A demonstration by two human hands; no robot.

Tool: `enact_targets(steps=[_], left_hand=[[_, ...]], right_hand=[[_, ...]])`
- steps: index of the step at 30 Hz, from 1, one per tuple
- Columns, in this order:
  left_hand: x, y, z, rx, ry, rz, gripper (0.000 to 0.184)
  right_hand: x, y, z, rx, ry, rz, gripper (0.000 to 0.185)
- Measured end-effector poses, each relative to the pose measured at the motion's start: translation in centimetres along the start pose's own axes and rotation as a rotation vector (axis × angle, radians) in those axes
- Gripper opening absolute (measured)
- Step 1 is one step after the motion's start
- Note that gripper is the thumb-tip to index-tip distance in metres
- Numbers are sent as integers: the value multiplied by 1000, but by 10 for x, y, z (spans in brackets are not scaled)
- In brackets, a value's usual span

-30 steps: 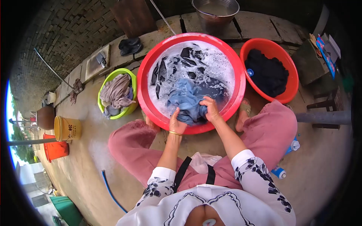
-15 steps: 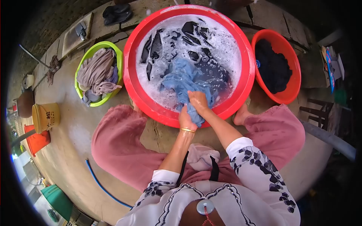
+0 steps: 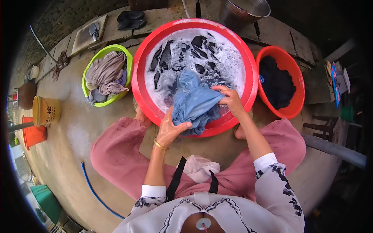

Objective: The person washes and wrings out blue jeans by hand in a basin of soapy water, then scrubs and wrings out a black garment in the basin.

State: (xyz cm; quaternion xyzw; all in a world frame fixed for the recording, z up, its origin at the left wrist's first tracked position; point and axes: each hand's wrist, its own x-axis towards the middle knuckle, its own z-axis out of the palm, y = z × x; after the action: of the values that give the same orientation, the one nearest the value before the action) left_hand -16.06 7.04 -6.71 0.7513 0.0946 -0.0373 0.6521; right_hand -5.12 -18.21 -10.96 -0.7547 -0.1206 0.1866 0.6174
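Though foamy, red basin (image 3: 138, 79) with clothes (image 3: 166, 56)

Wearer's Dress and Ornaments

Blouse (image 3: 233, 213): white, long-sleeved; collar (image 3: 178, 209) edged in dark, wavy trim.
Sleeves (image 3: 274, 190): white, dark leaf-like print; plain white cuffs (image 3: 153, 191).
Trousers (image 3: 120, 159): dusty pink, loose-cut.
Straps (image 3: 176, 178): two, black, flat, over the lap.
Bracelet (image 3: 160, 146): one, gold-coloured, narrow, at the wrist of the left hand (image 3: 171, 126).
Pendant (image 3: 203, 224): pale disc, small central hole, reddish cord.
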Motion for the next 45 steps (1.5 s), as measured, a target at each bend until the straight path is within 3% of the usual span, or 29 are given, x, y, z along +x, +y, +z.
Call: enact_targets(steps=[1, 2, 3, 4, 6, 8, 10, 11, 12, 13, 14, 16, 17, 18, 20, 24, 26, 28, 30, 32, 33, 34, 36, 38, 39, 40, 41, 43, 45], left_hand=[[7, -12, -3, 414, -14, 112, 42], [14, -29, -1, 415, -16, 111, 42], [23, -49, 3, 503, -111, -23, 46], [32, -62, 9, 590, -205, -154, 51], [48, -73, 26, 428, -265, -96, 41], [65, -70, 50, -607, -147, -358, 28], [91, -99, 80, -803, -102, -342, 23], [102, -107, 94, -1051, 5, -480, 29], [110, -121, 102, -1294, 122, -620, 35], [117, -153, 102, -1215, 32, -857, 36], [117, -157, 103, -1208, 39, -870, 36], [100, -166, 106, -978, 56, -572, 32], [84, -196, 114, -977, -42, -297, 30], [90, -188, 121, -967, -35, -304, 30], [105, -145, 136, -1155, 317, -830, 30], [115, -131, 138, -778, 188, -716, 23], [140, -137, 120, -800, 185, -745, 24], [160, -159, 99, -125, 76, -504, 34], [158, -172, 128, 15, 209, -398, 41], [155, -203, 152, 667, -107, -469, 45], [158, -217, 151, 668, -100, -477, 45], [158, -232, 148, 642, -98, -425, 46], [164, -259, 132, 625, -88, -374, 47], [176, -281, 102, 110, -2, -617, 45], [175, -292, 94, -375, 18, -749, 45], [172, -286, 98, -378, 21, -748, 45], [168, -270, 106, -628, 65, -742, 43], [163, -218, 117, -1088, 60, -854, 40], [164, -196, 114, -1039, 79, -842, 42]], right_hand=[[-3, -20, -11, 0, 0, 0, 28], [-5, -39, -20, 362, 36, 98, 22], [-5, -47, -27, 724, 72, 196, 17], [-1, -35, -30, 724, 74, 193, 17], [9, 23, -32, 994, 506, 334, 5], [27, 102, -26, 1066, 657, 495, 2], [30, 90, 11, 769, 639, 464, 14], [32, 81, 33, 530, 487, 368, 28], [32, 105, 61, -144, 388, 302, 37], [24, 70, 86, -303, 294, 102, 34], [20, 33, 101, -458, 195, -100, 32], [23, 42, 111, -422, 193, -18, 34], [26, 47, 114, -394, 192, 47, 35], [35, 60, 109, -395, 293, 95, 34], [52, 95, 84, -387, 408, 235, 35], [64, 144, 31, -528, 420, 313, 40], [67, 175, -1, -629, 501, 315, 47], [74, 172, -33, -598, 504, 610, 53], [77, 190, -10, -646, 599, 619, 57], [74, 206, 30, -772, 418, 427, 47], [74, 213, 34, -795, 174, 485, 44], [75, 222, 28, -790, 165, 482, 44], [79, 241, -3, -907, -156, 635, 39], [82, 269, -32, -1094, -278, 654, 41], [81, 289, -23, -1096, -282, 649, 41], [76, 316, -10, -738, 189, 682, 40], [69, 329, -4, -351, 638, 676, 41], [67, 203, 50, -230, 518, 281, 39], [48, 139, 78, -294, 392, 95, 38]])
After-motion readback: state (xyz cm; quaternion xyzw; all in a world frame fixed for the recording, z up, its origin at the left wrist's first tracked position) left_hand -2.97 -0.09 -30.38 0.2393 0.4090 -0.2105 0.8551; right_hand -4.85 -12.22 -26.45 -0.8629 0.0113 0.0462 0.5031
